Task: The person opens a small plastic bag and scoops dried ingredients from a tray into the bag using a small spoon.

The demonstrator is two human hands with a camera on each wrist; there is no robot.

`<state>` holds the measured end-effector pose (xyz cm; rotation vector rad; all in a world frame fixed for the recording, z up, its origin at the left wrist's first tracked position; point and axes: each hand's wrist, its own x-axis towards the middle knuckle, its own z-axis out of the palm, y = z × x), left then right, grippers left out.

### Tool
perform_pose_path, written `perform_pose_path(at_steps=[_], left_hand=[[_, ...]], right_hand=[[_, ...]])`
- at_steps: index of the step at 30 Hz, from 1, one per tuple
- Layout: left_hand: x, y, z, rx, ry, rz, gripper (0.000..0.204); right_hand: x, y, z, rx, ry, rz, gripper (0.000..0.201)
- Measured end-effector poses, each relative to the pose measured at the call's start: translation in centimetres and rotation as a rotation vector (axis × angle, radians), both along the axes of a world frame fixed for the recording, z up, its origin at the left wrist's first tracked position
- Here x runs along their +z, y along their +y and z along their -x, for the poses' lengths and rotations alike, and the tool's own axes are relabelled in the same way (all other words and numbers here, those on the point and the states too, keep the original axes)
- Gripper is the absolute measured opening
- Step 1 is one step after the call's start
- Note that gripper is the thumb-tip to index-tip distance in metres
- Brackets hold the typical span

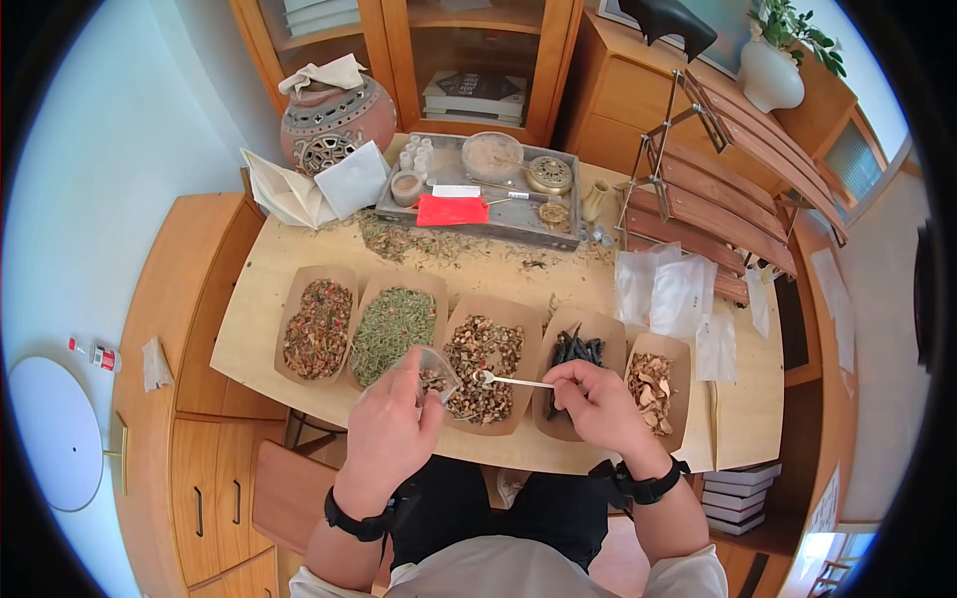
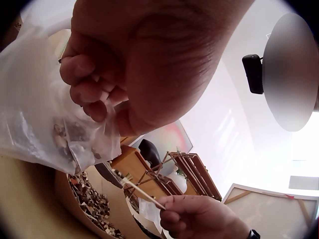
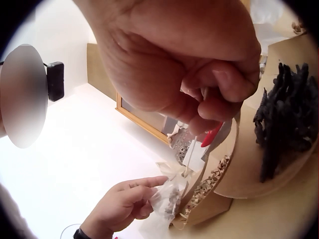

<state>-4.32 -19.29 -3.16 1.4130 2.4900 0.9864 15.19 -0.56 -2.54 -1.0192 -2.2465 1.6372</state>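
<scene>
— Head view first: what are the hands doing?

— The left hand (image 1: 391, 424) has its fingers curled round a small clear plastic bag (image 1: 435, 371), held mouth-up just above the near edge of the table (image 1: 249, 299). The right hand (image 1: 596, 401) pinches the handle of a thin white spoon (image 1: 510, 380) between thumb and fingertips, its fingers closed tight on it.

— Where does the spoon sit?

— Its bowl hovers over the middle paper tray (image 1: 508, 317), the one heaped with brown chips, just beside the bag's open mouth. I cannot tell whether it touches the chips.

— Is anything in the bag?

— Yes. The left wrist view shows a little brown and grey herb matter gathered at the bottom of the bag (image 2: 45, 114), with the fingers (image 2: 87, 92) bunching the plastic.

— And the other trays?

— Five stand in a row. From the person's left: a reddish mixed-petal tray (image 1: 318, 327), a green herb tray (image 1: 395, 329), the brown chip one, a tray of dark pods (image 1: 576, 351) right under the right hand, and a tray of pale bark pieces (image 1: 653, 384).

— Behind them?

— Loose herb crumbs on the tabletop, a grey tray of tools (image 1: 478, 184) with a red card (image 1: 452, 210), and a round clay jar (image 1: 324, 122).
</scene>
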Motion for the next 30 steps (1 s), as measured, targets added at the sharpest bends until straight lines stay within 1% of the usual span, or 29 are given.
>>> perform_pose_path(at_steps=[3, 5, 6, 8, 10, 12, 14, 15, 17, 18, 20, 21, 23, 24, 26, 27, 28, 29, 30], left_hand=[[0.5, 0.4, -0.5, -0.052, 0.022, 0.034, 0.052], [0.4, 0.6, -0.8, -0.054, 0.022, 0.043, 0.052], [0.4, 0.7, -1.0, -0.057, 0.022, 0.052, 0.052], [0.3, 0.7, -1.0, -0.061, 0.03, 0.045, 0.052], [0.4, 0.6, -0.9, -0.058, 0.04, 0.041, 0.052], [1.0, 0.4, -0.8, -0.023, -0.025, 0.056, 0.053], [0.7, 0.1, -0.5, -0.013, -0.014, 0.037, 0.053], [0.6, 0.0, -0.5, -0.005, -0.004, 0.016, 0.053], [0.6, 0.0, -0.4, -0.007, -0.005, 0.017, 0.053], [0.6, -0.1, -0.3, -0.003, -0.006, 0.02, 0.053], [0.7, -0.1, -0.3, -0.008, -0.011, 0.043, 0.053], [0.8, -0.1, -0.3, -0.014, -0.018, 0.065, 0.053], [1.0, -0.1, -0.3, -0.017, -0.018, 0.07, 0.053], [1.0, -0.1, -0.2, -0.021, -0.019, 0.073, 0.053], [0.7, -0.2, -0.2, -0.021, -0.01, 0.042, 0.053], [0.6, -0.2, -0.1, -0.021, -0.001, 0.011, 0.053], [0.7, -0.2, -0.1, -0.021, -0.001, 0.011, 0.053], [1.0, -0.1, -0.1, -0.021, -0.014, 0.043, 0.053], [1.1, -0.1, -0.1, -0.02, -0.026, 0.075, 0.053]], right_hand=[[1.4, -0.6, 0.0, -0.01, 0.022, -0.032, 0.017], [2.2, -1.7, 0.5, 0.041, 0.164, -0.189, 0.013], [2.2, -2.0, 0.7, 0.038, 0.162, -0.19, 0.013], [2.3, -2.5, 1.2, 0.102, 0.205, -0.721, 0.013], [2.3, -2.3, 1.1, 0.069, 0.184, -0.751, 0.014], [2.1, -2.0, 0.9, 0.039, 0.164, -0.778, 0.015], [1.5, -1.5, 0.9, 0.041, 0.026, -0.797, 0.015], [0.7, -1.4, 0.8, 0.037, 0.024, -0.797, 0.015], [-1.2, -1.2, 0.9, 0.099, -0.049, -0.695, 0.016], [-1.7, -1.2, 1.0, 0.099, -0.048, -0.694, 0.016], [-2.3, -1.3, 1.5, 0.131, 0.005, -0.424, 0.018], [-2.6, -1.2, 1.6, 0.131, 0.005, -0.422, 0.018], [-3.0, -0.9, 1.7, 0.108, 0.004, -0.231, 0.019], [-2.9, -0.8, 1.8, 0.108, 0.004, -0.231, 0.019], [-2.9, -0.6, 1.9, 0.083, -0.018, -0.124, 0.02], [-2.7, -0.6, 1.9, 0.084, -0.019, -0.123, 0.02], [-2.5, -0.6, 2.0, 0.074, -0.027, -0.074, 0.02], [-2.3, -0.5, 2.0, 0.065, -0.036, -0.025, 0.021], [-2.3, -0.4, 2.0, 0.064, -0.037, -0.025, 0.021]])
